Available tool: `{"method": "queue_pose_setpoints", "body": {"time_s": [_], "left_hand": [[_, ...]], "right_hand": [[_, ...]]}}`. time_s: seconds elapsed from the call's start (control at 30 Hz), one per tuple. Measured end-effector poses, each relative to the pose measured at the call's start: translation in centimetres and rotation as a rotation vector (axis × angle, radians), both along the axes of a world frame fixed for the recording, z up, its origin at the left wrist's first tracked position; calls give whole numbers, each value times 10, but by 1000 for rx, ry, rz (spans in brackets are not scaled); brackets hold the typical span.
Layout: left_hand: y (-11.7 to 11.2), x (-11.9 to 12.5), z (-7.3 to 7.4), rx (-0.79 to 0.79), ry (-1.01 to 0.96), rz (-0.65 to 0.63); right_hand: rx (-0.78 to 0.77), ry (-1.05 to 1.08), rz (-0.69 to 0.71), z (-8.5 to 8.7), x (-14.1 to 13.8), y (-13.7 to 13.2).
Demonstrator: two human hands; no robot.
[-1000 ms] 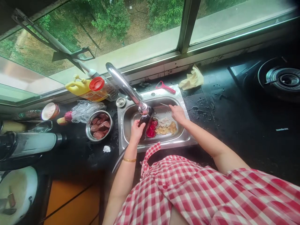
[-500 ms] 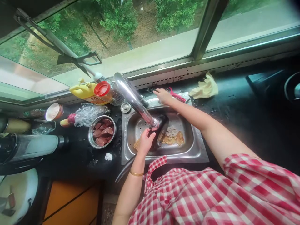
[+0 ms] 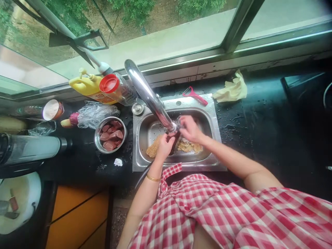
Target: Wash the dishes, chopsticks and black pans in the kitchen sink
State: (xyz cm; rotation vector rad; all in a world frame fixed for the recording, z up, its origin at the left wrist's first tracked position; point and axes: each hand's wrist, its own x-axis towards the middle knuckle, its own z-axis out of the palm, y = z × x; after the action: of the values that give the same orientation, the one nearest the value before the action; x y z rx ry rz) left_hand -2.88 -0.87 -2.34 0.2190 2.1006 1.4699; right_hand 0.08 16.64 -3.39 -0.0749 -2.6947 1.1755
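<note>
A long, dark, glossy object (image 3: pixel 175 142) lies slantwise under the faucet (image 3: pixel 150 98) in the steel sink (image 3: pixel 219 162); its kind is not clear. My left hand (image 3: pixel 164 146) is closed around it, and a dark curved piece (image 3: pixel 142 178) shows beyond my left wrist. Water runs onto the object's far part. My right hand (image 3: pixel 190 128), blurred, is bent over that far part, its fingers partly hidden by the splash. A tan, rough-textured piece (image 3: pixel 153 147) rests left in the basin, pale yellowish scraps (image 3: pixel 190 146) to the right.
A pink peeler (image 3: pixel 195 95) lies on the sink's back rim, a crumpled cream cloth (image 3: pixel 232 88) to its right. Left of the sink stands a steel bowl of dark red meat pieces (image 3: pixel 111 136). Behind are a red-lidded jar (image 3: pixel 110 84) and a yellow jug (image 3: pixel 86 86).
My right hand has come from the sink's back rim down into the basin, beside the water stream. My left hand still grips the dark object. The view has shifted slightly.
</note>
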Motion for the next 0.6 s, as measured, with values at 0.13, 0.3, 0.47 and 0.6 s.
{"method": "queue_pose_setpoints", "body": {"time_s": [0.13,0.3,0.47,0.6], "left_hand": [[1,13,-6,-39,97,-34],[-3,21,-6,-206,188,-72],[-2,24,-4,-261,224,-61],[-3,26,-9,-244,197,-13]], "right_hand": [[13,116,201,7,31,-36],[-11,-82,-50,0,-10,-16],[123,71,192,7,-10,-34],[151,-38,37,8,-11,-34]]}}
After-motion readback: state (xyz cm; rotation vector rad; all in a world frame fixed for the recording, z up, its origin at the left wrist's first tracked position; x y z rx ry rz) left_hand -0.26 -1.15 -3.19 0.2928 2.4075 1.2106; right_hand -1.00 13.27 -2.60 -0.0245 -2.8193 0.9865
